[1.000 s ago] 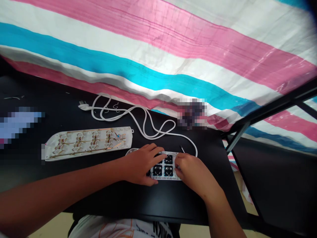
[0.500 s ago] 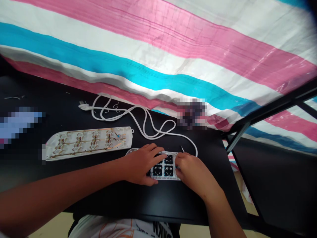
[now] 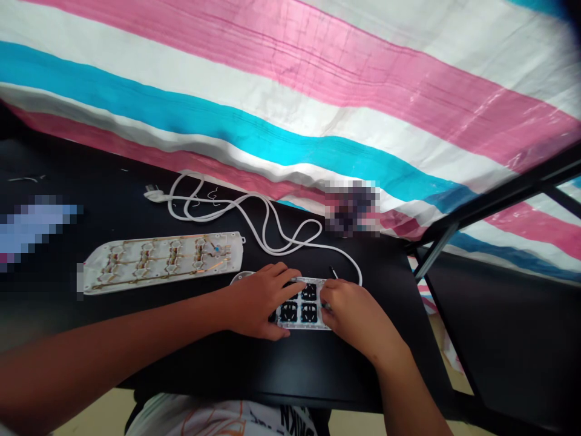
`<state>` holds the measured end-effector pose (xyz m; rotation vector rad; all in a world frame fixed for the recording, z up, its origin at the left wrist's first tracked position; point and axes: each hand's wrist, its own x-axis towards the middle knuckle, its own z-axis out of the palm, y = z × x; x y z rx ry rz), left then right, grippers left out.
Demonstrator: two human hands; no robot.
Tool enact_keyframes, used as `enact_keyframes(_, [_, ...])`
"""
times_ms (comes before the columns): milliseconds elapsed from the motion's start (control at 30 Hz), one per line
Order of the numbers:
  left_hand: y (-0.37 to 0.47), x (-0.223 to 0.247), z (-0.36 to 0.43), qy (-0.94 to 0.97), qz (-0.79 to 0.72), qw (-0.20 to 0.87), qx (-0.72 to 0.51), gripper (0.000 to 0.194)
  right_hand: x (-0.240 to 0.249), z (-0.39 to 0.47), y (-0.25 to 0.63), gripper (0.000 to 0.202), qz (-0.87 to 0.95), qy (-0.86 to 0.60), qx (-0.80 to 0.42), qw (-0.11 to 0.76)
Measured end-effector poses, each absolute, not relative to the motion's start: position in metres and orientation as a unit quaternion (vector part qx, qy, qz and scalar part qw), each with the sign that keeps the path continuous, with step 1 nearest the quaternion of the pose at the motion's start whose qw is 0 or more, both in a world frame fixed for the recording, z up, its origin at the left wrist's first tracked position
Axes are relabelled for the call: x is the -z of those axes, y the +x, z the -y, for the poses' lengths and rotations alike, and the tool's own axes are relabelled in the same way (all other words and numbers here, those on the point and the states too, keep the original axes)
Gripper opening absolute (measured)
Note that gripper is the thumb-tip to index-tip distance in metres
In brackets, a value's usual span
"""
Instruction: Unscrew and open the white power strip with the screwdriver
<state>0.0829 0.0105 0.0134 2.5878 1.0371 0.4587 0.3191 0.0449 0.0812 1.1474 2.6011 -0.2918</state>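
A white power strip casing half (image 3: 295, 328) with black socket inserts lies flat on the table in front of me. My left hand (image 3: 261, 303) lies across its left part, fingers over the far side and thumb along the near edge, holding it. At the casing's right end, my right hand (image 3: 347, 309) has its fingers bent and pinched together; whatever is between them is hidden. A thin dark rod (image 3: 334, 272) shows just beyond its knuckles. The other casing half (image 3: 163, 260), with metal strips and wires inside, rests to the left.
A white power cord (image 3: 267, 248) loops behind the hands, its plug (image 3: 153, 194) at far left. Small wire scraps (image 3: 213, 195) lie near it. Striped plastic sheeting (image 3: 290, 109) hangs behind the black table (image 3: 254, 369). A metal frame (image 3: 438, 257) stands at right; blurred items sit left and back.
My right hand's fingers have shifted very slightly at the casing's right end. The left hand and the other things have stayed in place.
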Motion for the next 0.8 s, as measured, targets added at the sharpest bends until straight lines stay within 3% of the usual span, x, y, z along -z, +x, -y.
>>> enact_keyframes(800, [0.0823, -0.0110, -0.0109, 0.907, -0.360, 0.160, -0.149, 0.086, -0.0813, -0.0459, 0.3214, 0.017, -0.899, 0.399, 0.123, 0.133])
